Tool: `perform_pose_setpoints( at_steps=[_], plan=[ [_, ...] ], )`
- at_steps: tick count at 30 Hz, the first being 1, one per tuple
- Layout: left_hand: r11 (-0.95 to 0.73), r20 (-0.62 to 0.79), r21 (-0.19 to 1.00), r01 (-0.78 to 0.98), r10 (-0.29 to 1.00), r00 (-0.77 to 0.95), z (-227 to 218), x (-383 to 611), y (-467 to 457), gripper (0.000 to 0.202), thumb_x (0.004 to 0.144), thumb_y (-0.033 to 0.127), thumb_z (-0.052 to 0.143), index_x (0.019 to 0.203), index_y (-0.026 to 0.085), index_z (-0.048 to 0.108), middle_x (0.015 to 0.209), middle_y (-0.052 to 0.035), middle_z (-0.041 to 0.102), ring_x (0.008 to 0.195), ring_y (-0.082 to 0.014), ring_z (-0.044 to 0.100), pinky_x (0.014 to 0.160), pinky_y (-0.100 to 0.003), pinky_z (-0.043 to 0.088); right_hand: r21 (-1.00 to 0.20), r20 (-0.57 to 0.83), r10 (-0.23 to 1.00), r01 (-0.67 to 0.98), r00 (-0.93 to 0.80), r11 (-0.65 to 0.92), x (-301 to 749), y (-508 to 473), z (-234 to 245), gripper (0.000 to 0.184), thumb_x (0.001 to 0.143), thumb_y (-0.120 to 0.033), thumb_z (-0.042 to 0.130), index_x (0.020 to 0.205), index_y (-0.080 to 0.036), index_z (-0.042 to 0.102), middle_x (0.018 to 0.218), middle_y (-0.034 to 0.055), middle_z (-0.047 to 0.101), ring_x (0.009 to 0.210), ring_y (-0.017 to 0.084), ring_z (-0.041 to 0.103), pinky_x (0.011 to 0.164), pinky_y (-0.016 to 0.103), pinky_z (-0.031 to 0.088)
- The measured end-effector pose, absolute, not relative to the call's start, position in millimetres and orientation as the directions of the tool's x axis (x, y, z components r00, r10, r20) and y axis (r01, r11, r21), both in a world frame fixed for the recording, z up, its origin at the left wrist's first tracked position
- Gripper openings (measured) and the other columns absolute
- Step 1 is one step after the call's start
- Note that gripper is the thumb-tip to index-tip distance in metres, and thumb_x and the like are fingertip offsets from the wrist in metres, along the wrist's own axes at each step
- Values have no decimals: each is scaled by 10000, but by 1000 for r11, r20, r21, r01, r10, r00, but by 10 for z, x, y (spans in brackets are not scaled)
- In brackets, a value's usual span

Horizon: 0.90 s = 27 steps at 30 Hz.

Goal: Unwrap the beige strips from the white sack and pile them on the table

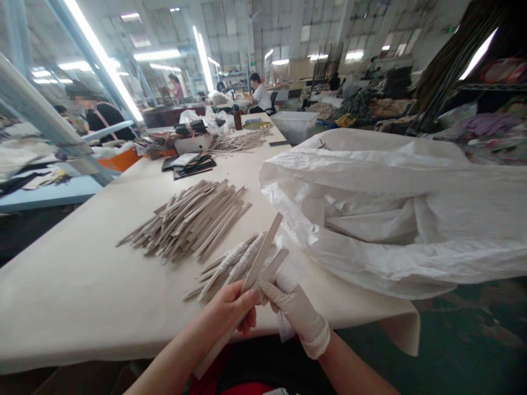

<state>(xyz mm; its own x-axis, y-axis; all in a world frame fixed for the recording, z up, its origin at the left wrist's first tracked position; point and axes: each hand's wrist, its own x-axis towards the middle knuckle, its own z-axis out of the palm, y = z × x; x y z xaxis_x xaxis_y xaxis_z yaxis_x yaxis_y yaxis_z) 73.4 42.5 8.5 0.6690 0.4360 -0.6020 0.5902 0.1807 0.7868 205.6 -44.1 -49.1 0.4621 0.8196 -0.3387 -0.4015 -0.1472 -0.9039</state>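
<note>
Close to my body at the table's front edge, my bare left hand (235, 303) is closed around a long flat beige strip (265, 247), which sticks up past the thumb and also runs down below the hand. My right hand (300, 314), in a white glove, pinches a second flat strip (275, 265) right beside it. Thin white plastic (286, 326) hangs at the right hand, and I cannot tell whether the fingers grip it. Just beyond the hands lie several strips partly wrapped in white plastic (234, 260). Farther left spreads a large loose pile of similar strips (193, 219).
A big white woven sack (370, 258) lies with its mouth gaping on the right of the cream-covered table (82, 296). Dark flat pieces (193, 167), a bottle (237, 116) and a plastic tub (294, 125) stand farther back. Other people (263, 96) sit beyond.
</note>
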Motion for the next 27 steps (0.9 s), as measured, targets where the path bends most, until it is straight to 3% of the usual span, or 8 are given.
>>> perform_pose_setpoints(
  at_steps=[4, 7, 10, 15, 19, 22, 25, 27],
  plan=[
    [2, -517, 791, 612, 537, 667, -5, 631, 493, 360, 711, 518, 535, 664, 180, 421, 459, 73, 482, 347, -42, 391, 346, -148, 301, -908, -408, 688, -348, 601, -234, 2022, -403, -502, 447, 613, -576, 625, 421, -208, 459, 391, -54, 350, 416, 90, 318, 456, 275, 254],
    [-42, -434, 812, 582, 624, 650, 8, 616, 498, 361, 739, 538, 484, 688, 185, 431, 406, 97, 411, 313, -34, 291, 316, -146, 227, -930, -349, 788, -289, 508, -226, 1934, -382, -470, 434, 670, -567, 583, 451, -203, 494, 397, -55, 359, 409, 86, 317, 457, 273, 247],
    [-29, -437, 816, 577, 622, 650, 38, 553, 509, 391, 729, 575, 473, 699, 187, 437, 376, 107, 370, 302, -35, 246, 309, -153, 184, -940, -295, 872, -285, 390, -190, 1900, -392, -481, 438, 661, -565, 603, 451, -190, 515, 414, -50, 376, 416, 79, 320, 455, 267, 238],
    [-85, -457, 772, 630, 614, 643, -20, 383, 527, 368, 732, 542, 491, 661, 188, 421, 383, 104, 354, 327, -41, 268, 336, -158, 197, -817, -339, 737, -571, 586, 79, 1970, -317, -545, 426, 675, -597, 572, 635, -176, 621, 421, -82, 261, 405, 66, 188, 414, 255, 143],
    [-119, -400, 749, 652, 703, 588, -110, 377, 525, 329, 753, 506, 465, 654, 196, 416, 387, 97, 361, 339, -56, 294, 356, -170, 225, -761, -390, 778, -648, 492, 28, 1813, -255, -547, 378, 616, -538, 666, 606, -168, 590, 431, -84, 286, 410, 60, 210, 412, 250, 154],
    [-125, -436, 751, 648, 643, 630, -126, 329, 529, 319, 759, 497, 468, 663, 195, 429, 403, 99, 362, 350, -57, 287, 363, -173, 225, -759, -328, 835, -650, 442, 46, 1809, -295, -553, 404, 682, -547, 606, 540, -179, 519, 423, -80, 282, 401, 61, 206, 406, 250, 140],
    [-144, -449, 750, 646, 605, 657, -118, 291, 492, 315, 766, 483, 470, 644, 199, 408, 420, 98, 358, 365, -59, 294, 372, -175, 229, -677, -390, 801, -731, 454, 85, 1825, -299, -588, 460, 714, -590, 536, 496, -197, 440, 397, -86, 242, 380, 63, 184, 387, 246, 145],
    [-167, -425, 746, 645, 626, 654, -118, 313, 464, 305, 778, 472, 447, 646, 202, 399, 421, 96, 357, 371, -67, 312, 384, -180, 244, -615, -418, 824, -787, 383, 53, 1763, -268, -645, 447, 665, -614, 571, 539, -197, 470, 386, -97, 248, 365, 59, 171, 376, 239, 145]
  ],
)
